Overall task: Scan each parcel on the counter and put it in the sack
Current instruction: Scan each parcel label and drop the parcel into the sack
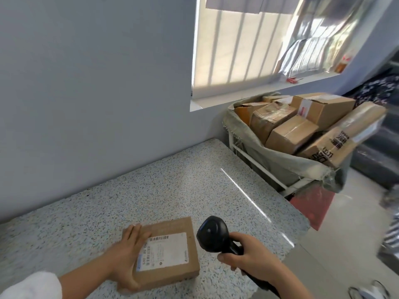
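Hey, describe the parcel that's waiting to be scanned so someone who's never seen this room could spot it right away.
Start at the speckled counter along the grey wall. Near its front edge lies a flat brown parcel, white barcode label up, with the left hand resting on it. Unlike the boxes heaped in the sack, it sits alone on the counter.

Grey wall (86, 83); barred window (237, 39) above a sill (237, 94) bearing a small red object (292, 79); red mat (311, 203) on the pale floor (345, 244).
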